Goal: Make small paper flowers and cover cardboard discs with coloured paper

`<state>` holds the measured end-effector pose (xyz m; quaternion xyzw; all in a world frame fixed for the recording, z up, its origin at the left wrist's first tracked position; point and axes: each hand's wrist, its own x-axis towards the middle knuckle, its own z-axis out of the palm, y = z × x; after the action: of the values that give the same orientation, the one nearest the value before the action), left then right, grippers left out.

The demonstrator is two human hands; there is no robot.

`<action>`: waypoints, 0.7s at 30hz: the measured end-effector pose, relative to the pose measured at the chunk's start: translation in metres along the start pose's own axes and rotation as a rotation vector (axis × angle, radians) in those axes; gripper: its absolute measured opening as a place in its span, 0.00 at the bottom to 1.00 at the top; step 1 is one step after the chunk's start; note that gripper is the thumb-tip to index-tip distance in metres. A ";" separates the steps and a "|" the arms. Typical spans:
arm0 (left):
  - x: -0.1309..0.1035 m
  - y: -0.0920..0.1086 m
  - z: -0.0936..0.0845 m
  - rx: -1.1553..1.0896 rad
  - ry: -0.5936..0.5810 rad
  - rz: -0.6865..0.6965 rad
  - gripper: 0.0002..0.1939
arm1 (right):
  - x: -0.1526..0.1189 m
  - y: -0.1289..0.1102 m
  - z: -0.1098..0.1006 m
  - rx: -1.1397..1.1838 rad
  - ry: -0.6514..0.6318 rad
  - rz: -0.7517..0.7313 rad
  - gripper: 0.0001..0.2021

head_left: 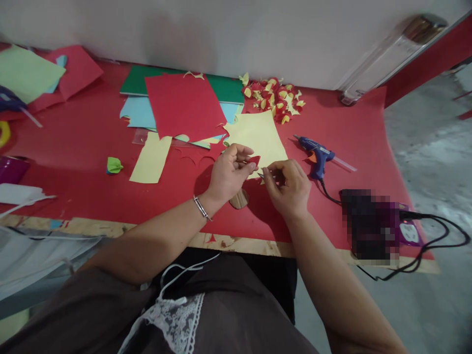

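Observation:
Near the table's front, my left hand (pixel 230 172) is closed, pinching a small red paper piece (pixel 254 161) between its fingertips. Just right of it, my right hand (pixel 289 189) is closed around a small metal tool; only its dark pointed tip (pixel 260 175) shows, close to the red piece, and the rest is hidden in the fingers. Both hands are over the front edge of a pale yellow sheet (pixel 258 132). Under my left wrist lies a brown striped piece (pixel 239 199), partly covered.
Right of my hands lies a blue glue gun (pixel 319 155); its cable runs to a blurred dark object (pixel 368 226). Behind are a red sheet (pixel 186 105), a green board (pixel 132 81) and a pile of red and yellow paper pieces (pixel 273 98). A green piece (pixel 114 165) lies left.

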<state>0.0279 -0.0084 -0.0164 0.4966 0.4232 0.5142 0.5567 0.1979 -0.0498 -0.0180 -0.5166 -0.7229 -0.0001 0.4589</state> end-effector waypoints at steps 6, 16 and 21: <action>-0.003 0.003 0.000 0.019 -0.006 -0.013 0.12 | 0.000 0.000 0.001 -0.028 -0.002 -0.033 0.04; -0.008 0.009 0.005 -0.125 -0.041 -0.088 0.05 | 0.000 -0.002 0.003 -0.078 -0.044 -0.076 0.03; -0.007 0.003 0.006 -0.160 -0.036 -0.084 0.07 | 0.001 -0.003 0.004 -0.070 -0.024 -0.092 0.04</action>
<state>0.0320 -0.0166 -0.0128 0.4412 0.3913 0.5136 0.6232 0.1930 -0.0485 -0.0178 -0.4986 -0.7507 -0.0404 0.4314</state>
